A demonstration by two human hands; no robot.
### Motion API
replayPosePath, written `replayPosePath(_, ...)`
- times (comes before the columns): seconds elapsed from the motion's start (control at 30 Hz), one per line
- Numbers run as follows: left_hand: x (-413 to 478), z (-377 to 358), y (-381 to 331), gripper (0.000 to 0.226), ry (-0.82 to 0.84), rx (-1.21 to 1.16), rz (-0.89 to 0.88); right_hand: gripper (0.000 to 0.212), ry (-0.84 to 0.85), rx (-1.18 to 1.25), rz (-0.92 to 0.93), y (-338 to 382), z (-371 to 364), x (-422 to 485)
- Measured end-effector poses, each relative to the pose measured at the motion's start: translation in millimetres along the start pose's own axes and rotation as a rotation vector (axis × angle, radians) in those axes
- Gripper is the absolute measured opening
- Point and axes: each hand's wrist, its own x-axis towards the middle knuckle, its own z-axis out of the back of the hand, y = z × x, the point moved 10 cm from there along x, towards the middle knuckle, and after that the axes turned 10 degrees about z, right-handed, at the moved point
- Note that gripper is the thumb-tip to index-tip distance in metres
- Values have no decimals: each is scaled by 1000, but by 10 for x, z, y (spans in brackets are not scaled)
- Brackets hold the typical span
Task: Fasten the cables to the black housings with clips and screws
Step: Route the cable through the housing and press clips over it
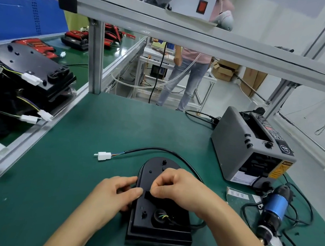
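Two bare forearms reach in from the bottom edge over a green desk (96,125) with an aluminium frame (95,58). To the left, a lower green bench carries stacked housings (34,67) with several white plugs on thin wires, and red and black parts (38,47) lie further back. Beyond the frame a person (185,75) in jeans stands on a pale floor, with cardboard boxes (224,69) to the right. On the right of the desk stand a grey tape machine (254,147) and, nearer, a blue screwdriver (275,208) among black cords.

The black housing (161,232) lies flat at the middle of the desk, directly under both hands. The left grip (115,194) clasps its left edge, fingers curled, thumb on top. Just beside that thumb, the right grip (180,189) pinches a short black strip (150,196) that lies across the housing's top. The black cable (164,149) arcs from behind the right hand, over the housing's far end, to a white plug (104,155) lying on the desk to the left.

Count on the desk: one housing, one cable, one plug, one strip, one tape machine, one screwdriver.
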Motion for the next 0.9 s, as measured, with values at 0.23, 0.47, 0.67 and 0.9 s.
replayPosePath(0.23,-9,1,-16,34,3,-9,-21,20,-65,-42,-27,-35,43,-7)
replayPosePath(0.47,5,8,-1,36,-3,-19,-21,22,-91,22,-48,-48,23,-30)
replayPosePath(0.67,24,5,22,35,-1,-33,-10,28,-66,-90,-43,-32,-3,-17)
replayPosePath(0.9,47,13,77,38,0,-42,5,25,-125,-176,-6,-29,1,-30)
